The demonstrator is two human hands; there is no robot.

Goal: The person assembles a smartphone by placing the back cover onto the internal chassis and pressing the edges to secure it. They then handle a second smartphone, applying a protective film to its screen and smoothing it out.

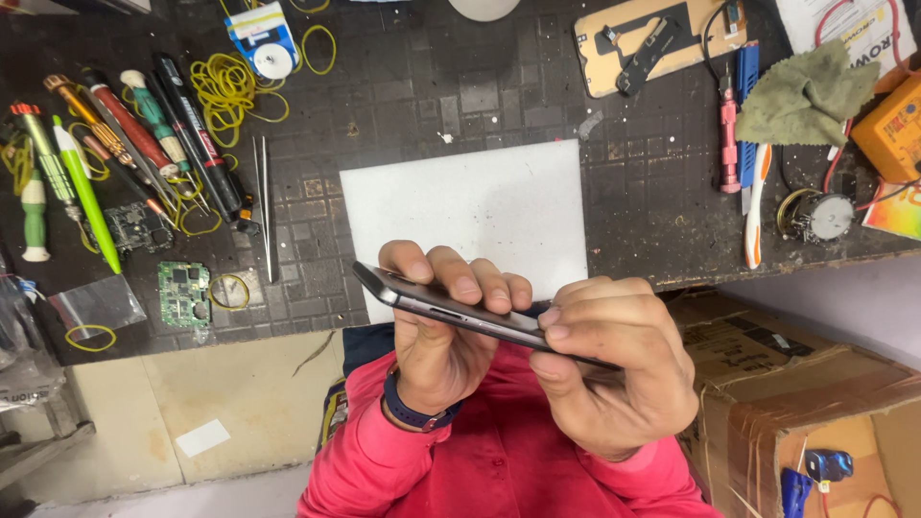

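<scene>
A thin dark smartphone (436, 307) is held edge-on, tilted down to the right, in front of my red shirt. My left hand (436, 331) wraps it from below, fingers curled over its upper face. My right hand (614, 360) pinches the phone's right end between thumb and fingers. A dark band circles my left wrist. Just beyond the phone, a white rectangular mat (470, 216) lies on the dark workbench (403, 105).
Screwdrivers (125, 144), tweezers (264, 206), yellow rubber bands (225, 86) and green circuit boards (182, 293) lie at the left. A phone back cover (652, 43), a pink tool (729, 139), a toothbrush (756, 206), a green cloth (806, 91) and an orange device (892, 129) sit right. A cardboard box (796, 384) stands below the bench.
</scene>
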